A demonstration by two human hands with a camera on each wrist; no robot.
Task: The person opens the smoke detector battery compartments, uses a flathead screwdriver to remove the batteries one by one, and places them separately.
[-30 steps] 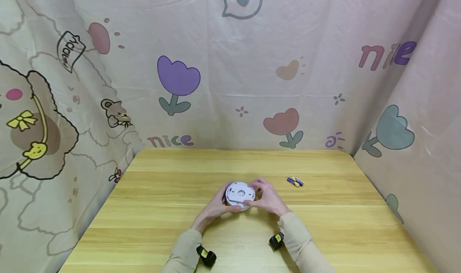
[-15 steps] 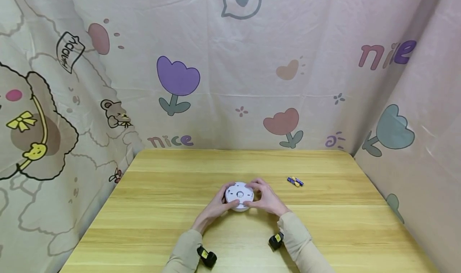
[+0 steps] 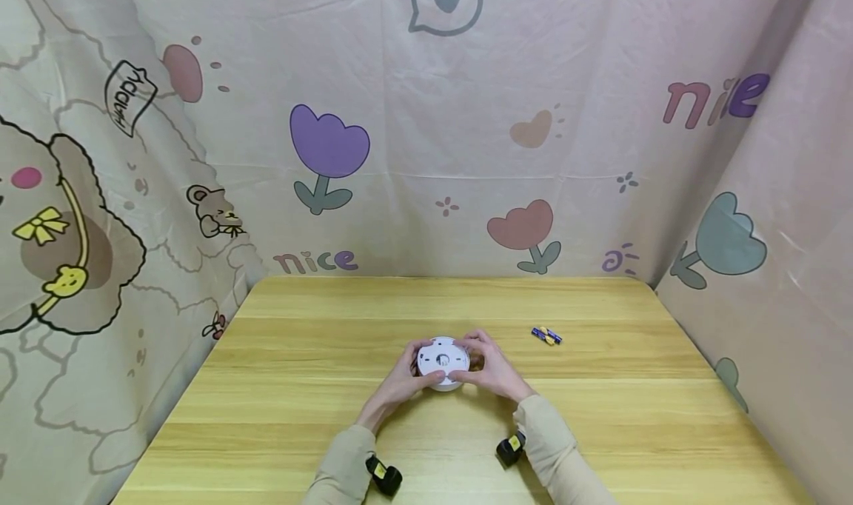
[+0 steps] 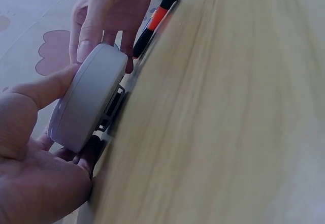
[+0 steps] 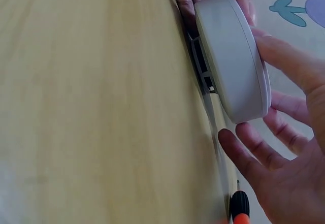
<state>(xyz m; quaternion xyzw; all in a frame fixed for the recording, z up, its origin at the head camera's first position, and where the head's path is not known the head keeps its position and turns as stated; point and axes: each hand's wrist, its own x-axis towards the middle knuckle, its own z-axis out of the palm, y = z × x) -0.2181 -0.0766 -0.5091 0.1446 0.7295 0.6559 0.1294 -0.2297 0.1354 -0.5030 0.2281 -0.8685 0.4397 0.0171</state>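
Observation:
A round white smoke detector (image 3: 443, 358) lies with its flat plate side up, between both hands over the middle of the table. My left hand (image 3: 402, 375) grips its left side, with the thumb on the near edge. From the right, my right hand (image 3: 494, 368) pinches it, thumb at the near edge and fingers at the far edge. In the right wrist view the detector (image 5: 231, 59) shows its smooth side wall, a thin seam near the plate and a slotted dark vent underneath. The other fingers of the right hand (image 5: 284, 168) are spread just off the wall.
Small dark-blue and yellow cylinders (image 3: 546, 335) lie right of the hands; close up in the left wrist view the piece (image 4: 156, 23) looks black and orange. Wood table (image 3: 300, 386) surrounds the hands, and a printed curtain (image 3: 426, 157) stands behind it. Black wrist cameras (image 3: 384, 477) hang at the sleeves.
The top plate sat askew on the detector a second ago and now lies flush and turned. My left thumb has moved from the side up onto its near edge.

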